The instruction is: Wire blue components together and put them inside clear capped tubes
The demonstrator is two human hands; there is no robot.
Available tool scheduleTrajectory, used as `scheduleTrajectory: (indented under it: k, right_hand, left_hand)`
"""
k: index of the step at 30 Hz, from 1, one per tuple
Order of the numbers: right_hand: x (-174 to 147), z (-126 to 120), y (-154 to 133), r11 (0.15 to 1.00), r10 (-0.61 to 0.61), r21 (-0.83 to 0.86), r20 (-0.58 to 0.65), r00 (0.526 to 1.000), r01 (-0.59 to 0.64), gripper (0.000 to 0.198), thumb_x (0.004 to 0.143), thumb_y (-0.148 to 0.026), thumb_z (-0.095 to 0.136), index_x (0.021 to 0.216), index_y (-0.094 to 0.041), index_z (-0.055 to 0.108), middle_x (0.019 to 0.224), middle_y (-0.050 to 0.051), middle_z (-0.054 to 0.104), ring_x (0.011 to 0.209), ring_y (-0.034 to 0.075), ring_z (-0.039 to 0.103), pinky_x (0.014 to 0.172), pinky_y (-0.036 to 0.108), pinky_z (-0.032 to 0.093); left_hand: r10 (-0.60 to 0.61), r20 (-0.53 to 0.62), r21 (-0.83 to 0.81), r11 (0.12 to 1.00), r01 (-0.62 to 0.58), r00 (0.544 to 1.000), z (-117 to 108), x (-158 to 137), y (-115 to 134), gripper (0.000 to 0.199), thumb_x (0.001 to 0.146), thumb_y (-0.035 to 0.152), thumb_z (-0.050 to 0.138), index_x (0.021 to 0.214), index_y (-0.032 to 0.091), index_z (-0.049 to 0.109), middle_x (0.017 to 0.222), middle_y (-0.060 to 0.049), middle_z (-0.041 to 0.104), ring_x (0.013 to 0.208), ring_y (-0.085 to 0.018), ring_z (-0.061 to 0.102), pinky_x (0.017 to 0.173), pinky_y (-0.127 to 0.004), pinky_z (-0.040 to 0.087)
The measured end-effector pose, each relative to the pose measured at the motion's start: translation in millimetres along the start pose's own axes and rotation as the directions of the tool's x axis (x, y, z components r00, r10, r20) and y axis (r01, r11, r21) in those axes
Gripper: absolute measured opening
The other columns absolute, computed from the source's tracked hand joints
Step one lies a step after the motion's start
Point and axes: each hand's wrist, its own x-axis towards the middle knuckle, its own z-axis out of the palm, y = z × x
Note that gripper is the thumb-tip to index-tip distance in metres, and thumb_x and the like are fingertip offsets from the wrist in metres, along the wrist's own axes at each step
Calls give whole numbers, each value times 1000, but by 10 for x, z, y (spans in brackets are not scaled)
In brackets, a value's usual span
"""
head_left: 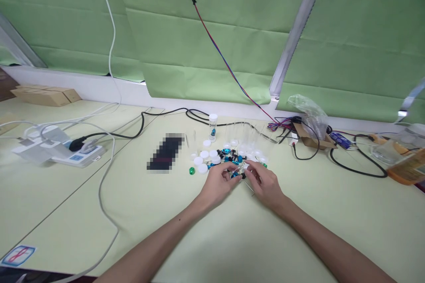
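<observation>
Both hands meet at the near side of a pile of small blue and black parts [229, 152] with thin metal pins. My left hand [217, 182] is closed in a pinch beside a small blue part [234, 175]. Just right of it, my right hand [267, 185] is also pinched, close to a small black part [243, 176]. A thin metal rod [249, 187] sticks out below the right fingers. The fingertips hide exactly what each hand grips. Round white caps [202, 168] lie left of the pile, near a green piece [191, 170].
Clear tubes [239, 132] and a white-lidded clear bottle [213, 129] stand behind the pile. A pixelated dark object [166, 152] lies left. Further left are a power strip [76, 154] and white cables. An open carton [314, 137], wires and an orange container [408, 168] are right.
</observation>
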Motion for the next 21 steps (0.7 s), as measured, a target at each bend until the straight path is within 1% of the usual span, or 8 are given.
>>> scheduleTrajectory:
  k: [2, 4, 7, 9, 11, 13, 17, 21]
  right_hand:
    - [13, 1, 13, 1000, 6, -16, 4, 1000, -6, 24, 96, -19, 49, 120, -20, 55, 84, 4, 63, 64, 15, 57, 60, 28, 48]
    - [29, 0, 29, 1000, 13, -24, 16, 1000, -13, 20, 96, -18, 48, 114, -20, 57, 87, 6, 62, 71, 16, 58, 65, 30, 48]
    - [45, 0, 48, 999, 30, -25, 79, 996, -28, 17, 95, -18, 48, 108, -19, 59, 91, 8, 61, 80, 19, 59, 73, 33, 49]
    - [46, 1, 52, 998, 39, -46, 135, 990, -33, 15, 94, -19, 50, 106, -19, 60, 94, 9, 61, 83, 20, 58, 75, 35, 48]
    - [43, 1, 51, 997, 40, -77, 172, 984, -27, 14, 92, -21, 53, 105, -19, 60, 95, 9, 61, 86, 22, 58, 77, 37, 47]
    - [43, -3, 45, 995, 35, -103, 193, 981, -15, 14, 90, -20, 55, 104, -19, 60, 96, 9, 61, 89, 23, 57, 80, 39, 45]
    - [55, -29, 23, 990, 48, -137, 245, 968, -14, 17, 88, -19, 56, 104, -19, 60, 96, 9, 59, 93, 24, 55, 82, 41, 41]
    - [60, -52, 7, 988, 71, -149, 282, 957, -30, 17, 87, -19, 57, 103, -20, 61, 97, 9, 57, 93, 24, 54, 83, 41, 40]
  left_hand:
    - [-2, -19, -11, 1000, 2, 1000, -3, 12, -9, 21, 78, 36, 65, 91, 20, 64, 74, 1, 60, 50, -8, 41, 48, -23, 34]
    - [-18, -41, -37, 999, 17, 999, -7, 30, -16, 24, 78, 37, 66, 93, 19, 62, 84, -2, 63, 51, -8, 47, 50, -23, 39]
    - [-60, -50, -108, 993, 54, 997, -7, 51, -17, 31, 77, 40, 67, 98, 20, 56, 75, 0, 61, 51, -10, 52, 49, -23, 42]
    - [-87, -53, -188, 979, 75, 995, -4, 56, -12, 40, 77, 41, 68, 107, 22, 50, 70, 3, 58, 49, -11, 53, 47, -22, 43]
    - [-109, -57, -272, 958, 90, 992, -1, 58, -9, 51, 76, 41, 70, 116, 24, 44, 68, 5, 56, 48, -10, 54, 45, -21, 43]
    - [-126, -49, -336, 936, 103, 991, -2, 63, -16, 57, 75, 40, 72, 119, 25, 40, 70, 6, 57, 47, -10, 54, 44, -21, 43]
    - [-153, -18, -422, 897, 131, 988, -9, 87, -48, 53, 73, 40, 74, 114, 24, 44, 72, 4, 60, 47, -9, 55, 44, -20, 42]
    - [-201, -11, -509, 844, 167, 980, -21, 107, -28, 46, 70, 39, 76, 103, 22, 49, 68, 4, 61, 43, -7, 51, 44, -21, 40]
